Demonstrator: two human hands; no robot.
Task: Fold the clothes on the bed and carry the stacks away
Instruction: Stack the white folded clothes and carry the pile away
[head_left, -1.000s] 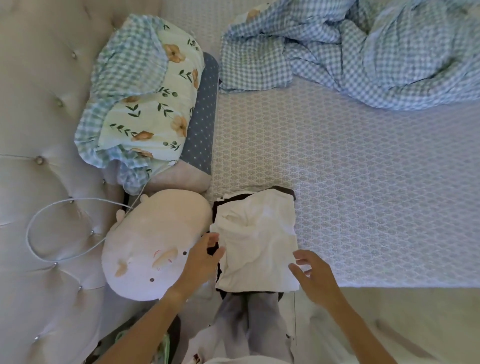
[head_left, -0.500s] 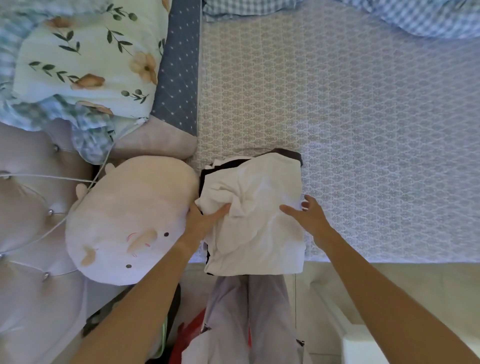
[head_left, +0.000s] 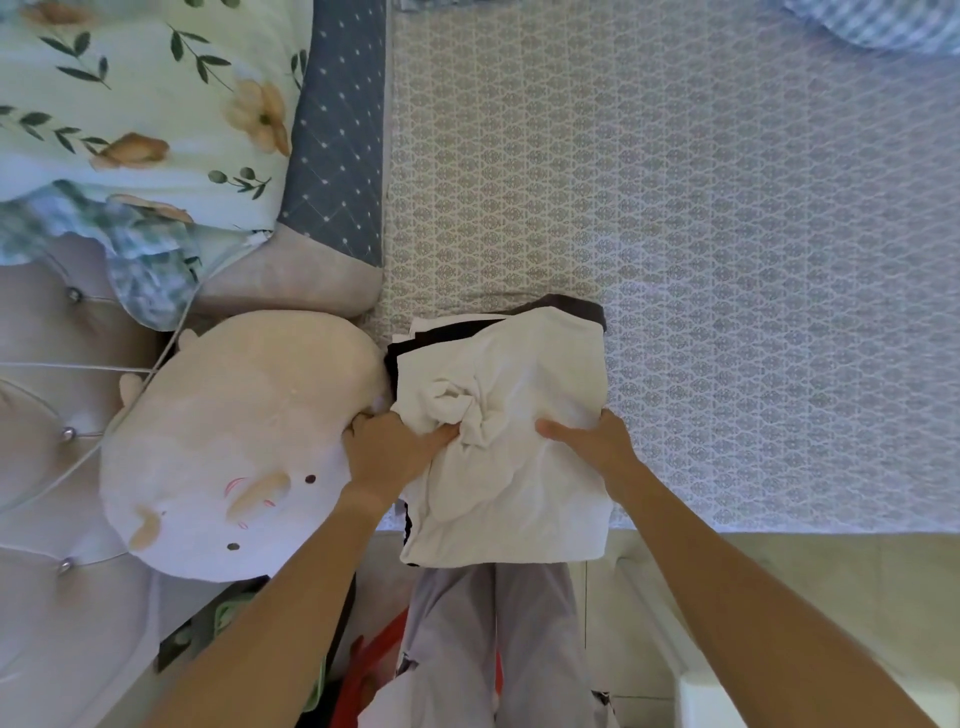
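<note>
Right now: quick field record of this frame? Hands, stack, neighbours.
left hand: grips the stack's left side, thumb on top
right hand: grips the stack's right side, thumb on top
stack: white garment on top, dark layers beneath, at the bed's near edge
plush pillow: touching the stack's left side
floral pillow: upper left

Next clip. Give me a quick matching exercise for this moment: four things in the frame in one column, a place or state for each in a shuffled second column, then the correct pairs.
Things:
1. folded clothes stack
2. plush pillow
3. floral pillow
4. left hand

Places or states:
A. top left, lying on a grey dotted cushion
B. at the near edge of the bed, white piece on top, dark layers showing beneath
C. pale pink, with a small face, just left of the stack
D. thumb dug into the bunched white cloth

Pairs: 1-B, 2-C, 3-A, 4-D
</note>
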